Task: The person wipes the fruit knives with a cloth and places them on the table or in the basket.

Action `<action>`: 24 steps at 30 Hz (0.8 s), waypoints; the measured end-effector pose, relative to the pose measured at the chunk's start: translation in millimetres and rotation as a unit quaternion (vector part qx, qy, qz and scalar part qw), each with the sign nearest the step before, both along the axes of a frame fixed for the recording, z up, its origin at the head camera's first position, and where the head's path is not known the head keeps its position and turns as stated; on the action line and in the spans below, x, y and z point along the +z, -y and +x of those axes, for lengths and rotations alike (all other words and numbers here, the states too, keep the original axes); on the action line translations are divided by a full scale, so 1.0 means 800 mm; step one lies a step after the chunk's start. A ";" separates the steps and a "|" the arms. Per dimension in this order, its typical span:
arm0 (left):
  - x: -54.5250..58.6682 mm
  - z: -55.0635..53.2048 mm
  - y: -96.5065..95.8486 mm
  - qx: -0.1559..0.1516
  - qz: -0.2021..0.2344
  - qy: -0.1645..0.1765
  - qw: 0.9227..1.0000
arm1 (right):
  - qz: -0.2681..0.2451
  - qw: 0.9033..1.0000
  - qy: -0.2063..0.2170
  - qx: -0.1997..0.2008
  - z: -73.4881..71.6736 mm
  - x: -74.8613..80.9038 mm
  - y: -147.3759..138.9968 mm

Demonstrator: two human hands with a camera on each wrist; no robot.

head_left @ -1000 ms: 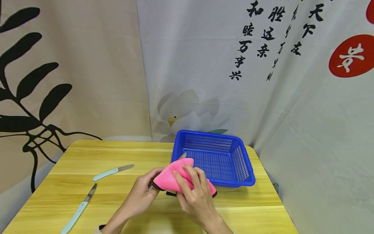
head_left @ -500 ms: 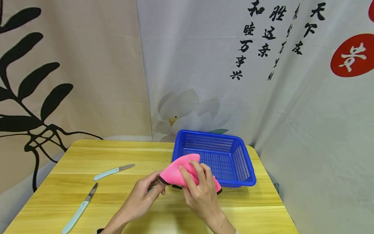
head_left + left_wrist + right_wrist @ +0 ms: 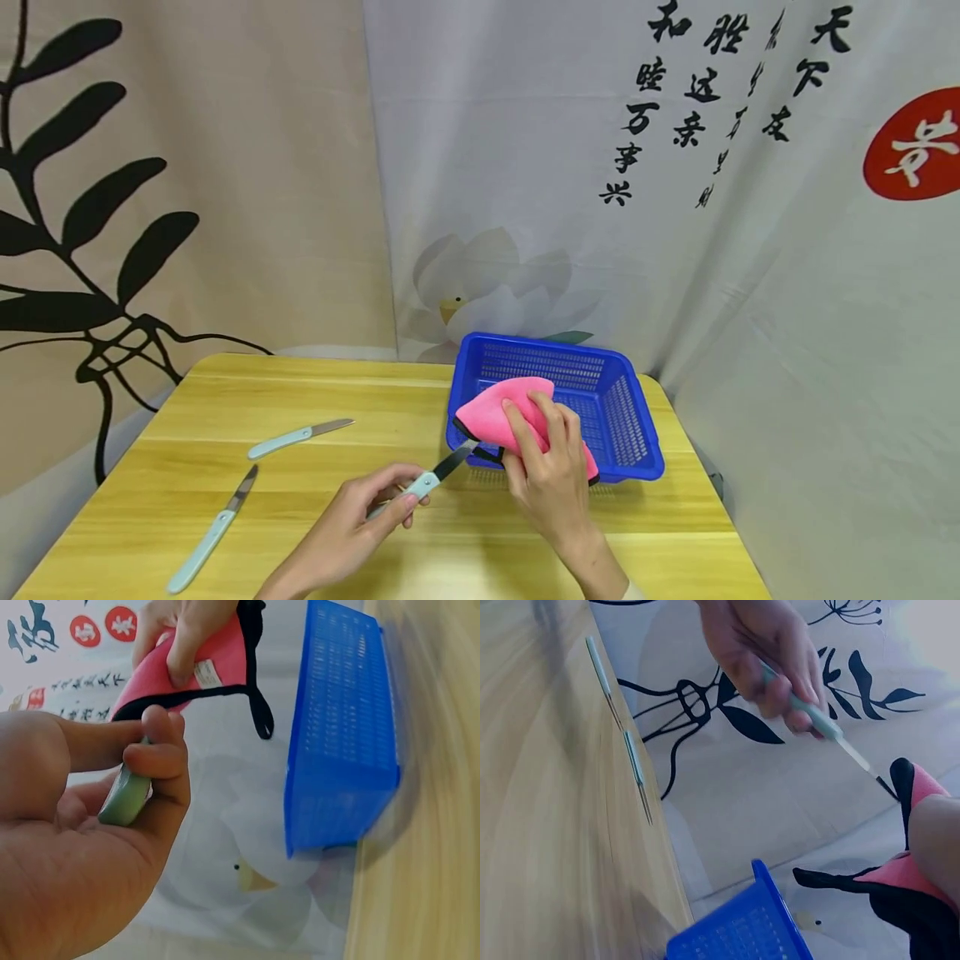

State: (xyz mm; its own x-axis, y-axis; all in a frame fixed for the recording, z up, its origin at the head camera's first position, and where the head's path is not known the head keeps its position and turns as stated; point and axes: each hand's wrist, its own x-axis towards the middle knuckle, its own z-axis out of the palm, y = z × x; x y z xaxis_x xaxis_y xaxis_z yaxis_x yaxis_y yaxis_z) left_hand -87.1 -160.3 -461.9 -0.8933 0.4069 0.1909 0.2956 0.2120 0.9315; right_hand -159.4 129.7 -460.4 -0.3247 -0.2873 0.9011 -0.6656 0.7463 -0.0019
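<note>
My left hand [image 3: 360, 517] grips the pale green handle of a small knife [image 3: 424, 484], its blade pointing up and right toward the cloth. In the left wrist view the fingers curl round the handle. A pink cloth [image 3: 498, 414] with black edging and a hanging loop is bunched in my right hand [image 3: 551, 462], in front of the blue basket. The blade tip ends close by the cloth's black edge in the head view. Two more knives of the same kind, an upper knife [image 3: 300, 438] and a lower knife [image 3: 213, 533], lie on the table to the left.
A blue plastic basket [image 3: 647, 442] with perforated walls stands at the table's back right. The wooden table [image 3: 315, 383] has a light yellow grain. Behind it hangs a printed curtain [image 3: 285, 167] with dark leaves and characters.
The cloth has moved right and up with my right hand, off the knife blade, which is now exposed. My left hand still holds the knife. The two lying knives have stayed put.
</note>
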 end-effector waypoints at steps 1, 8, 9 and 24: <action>-0.002 0.001 0.002 -0.008 0.001 0.005 1.000 | -0.001 1.000 0.000 -0.001 -0.001 0.000 -0.003; -0.008 0.006 0.012 -0.007 0.000 0.063 0.998 | -0.008 1.000 0.000 0.004 -0.002 -0.002 -0.013; -0.009 0.005 0.012 0.001 0.000 0.068 0.998 | -0.010 1.000 -0.001 0.009 0.000 -0.002 -0.012; 0.003 -0.014 -0.018 0.118 0.044 0.035 0.991 | 0.032 0.993 -0.074 0.082 0.041 -0.009 0.045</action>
